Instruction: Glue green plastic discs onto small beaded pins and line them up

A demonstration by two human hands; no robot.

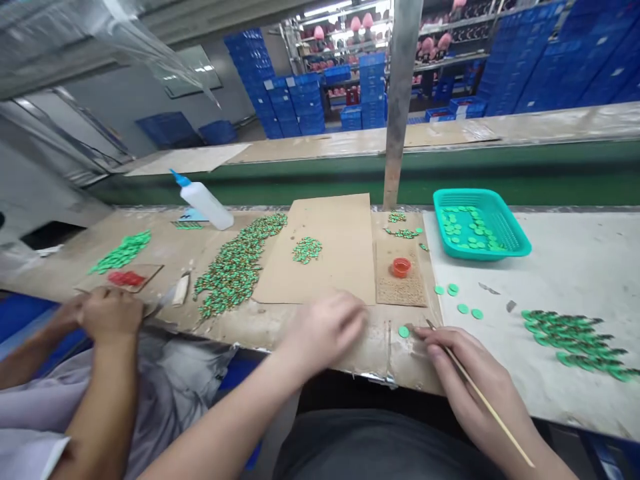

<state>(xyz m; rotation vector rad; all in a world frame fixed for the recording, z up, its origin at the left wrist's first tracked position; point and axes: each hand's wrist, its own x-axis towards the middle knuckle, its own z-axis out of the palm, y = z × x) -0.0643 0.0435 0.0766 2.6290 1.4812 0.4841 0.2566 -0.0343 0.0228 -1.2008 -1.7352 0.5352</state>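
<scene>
My right hand (470, 380) is closed around a thin wooden stick (493, 410), which slants down across the palm. Its fingertips touch the table beside a small green disc (403, 331), and a small dark flat piece shows between them and the disc. Motion blurs my left hand (327, 327), which hovers over the table's front edge near the cardboard sheet (340, 267); its fingers look bent, and whatever they hold cannot be made out. Small green-and-brown pieces (307, 250) lie in a cluster on the cardboard. A red cup (401, 267) stands on a brown board (400, 293).
A turquoise basket (520, 245) holds green discs. Rows of green discs with dark pieces (575, 340) lie at right. Left are a large pile of green-brown pieces (235, 267), a white bottle (207, 205) and a co-worker's hands (113, 310). A metal post (397, 100) rises behind.
</scene>
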